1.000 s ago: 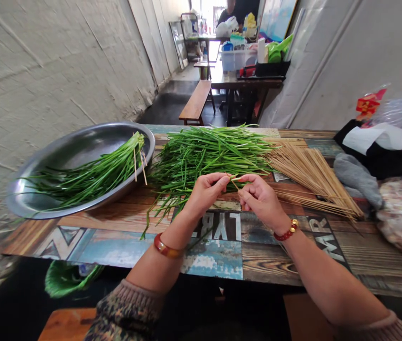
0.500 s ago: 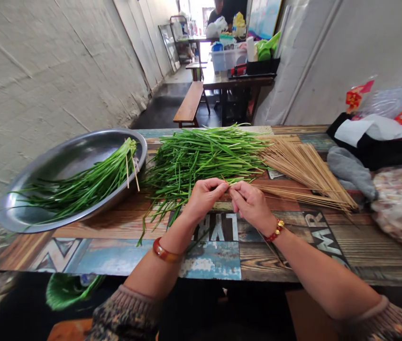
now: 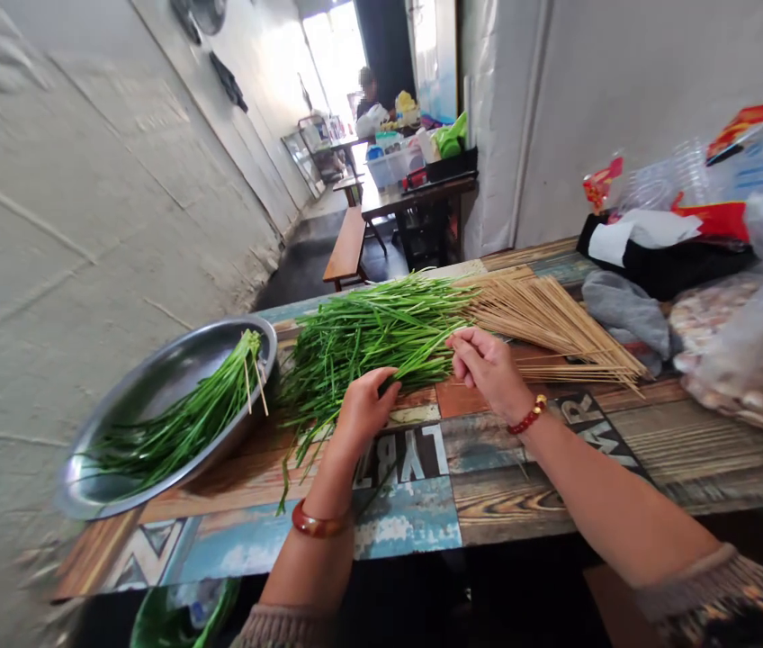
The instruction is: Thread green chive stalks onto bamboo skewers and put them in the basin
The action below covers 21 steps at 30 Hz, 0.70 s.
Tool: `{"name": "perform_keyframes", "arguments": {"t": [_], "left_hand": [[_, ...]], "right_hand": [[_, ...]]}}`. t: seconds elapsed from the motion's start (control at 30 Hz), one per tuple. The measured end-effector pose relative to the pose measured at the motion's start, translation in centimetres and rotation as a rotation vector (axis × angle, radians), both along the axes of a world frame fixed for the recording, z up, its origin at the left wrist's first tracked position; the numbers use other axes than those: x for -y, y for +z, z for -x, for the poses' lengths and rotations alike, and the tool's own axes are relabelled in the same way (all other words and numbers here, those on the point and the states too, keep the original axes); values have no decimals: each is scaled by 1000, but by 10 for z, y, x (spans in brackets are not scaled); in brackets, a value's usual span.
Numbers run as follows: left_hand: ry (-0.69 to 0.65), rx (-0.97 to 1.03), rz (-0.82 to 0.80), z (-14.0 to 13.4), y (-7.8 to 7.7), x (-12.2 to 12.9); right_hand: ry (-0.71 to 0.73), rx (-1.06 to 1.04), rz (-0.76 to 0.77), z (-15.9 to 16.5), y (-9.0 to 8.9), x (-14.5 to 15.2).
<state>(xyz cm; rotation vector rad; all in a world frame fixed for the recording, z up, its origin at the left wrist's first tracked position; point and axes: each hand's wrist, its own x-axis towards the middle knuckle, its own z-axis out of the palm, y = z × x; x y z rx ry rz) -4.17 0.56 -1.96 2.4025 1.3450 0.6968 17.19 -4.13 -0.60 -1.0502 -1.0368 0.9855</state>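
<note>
Long green garlic chives (image 3: 361,346) lie in a loose pile at the middle of the table. My left hand (image 3: 364,409) is at the pile's near edge, thumb and finger closed around a few chive stalks. To its right, my right hand (image 3: 489,369) is closed in a pinch at the pale ends of the stalks. Its lower fingers are curled, and what lies under them is hidden. Thin bamboo skewers (image 3: 543,319) lie fanned out just beyond my right hand. On the left, a metal basin (image 3: 118,382) holds more chives (image 3: 179,423) with two skewers through their pale ends.
A grey cloth-like bundle (image 3: 628,310) and a clear bag of pale pieces (image 3: 719,342) are on the right. Behind them lies plastic packaging (image 3: 712,220). Farther off stand a bench (image 3: 345,243) and a table with a plastic box (image 3: 395,166). A person (image 3: 368,90) is in the background.
My hands, which were together at the chive ends, are now apart, the left lower and over the leaves. The camera view has tilted and shifted.
</note>
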Motion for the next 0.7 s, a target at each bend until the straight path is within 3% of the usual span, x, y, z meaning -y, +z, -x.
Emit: {"name": "perform_keyframes", "arguments": {"t": [0.13,0.23,0.3,0.53,0.7], "left_hand": [[17,-311,-149,14,32,15],[47,-518,-227,31,59,31],[95,-622,-254,44,68,39],[223,-889,-144,88,51,46],[251,-808,-115,114,59,60]], "right_hand": [[-34,-109,-25,-8,6,-1],[24,-147,-22,-5,10,3],[69,-148,-4,-2,11,5],[16,-112,49,-1,-4,1],[54,-88,109,8,-5,7]]}}
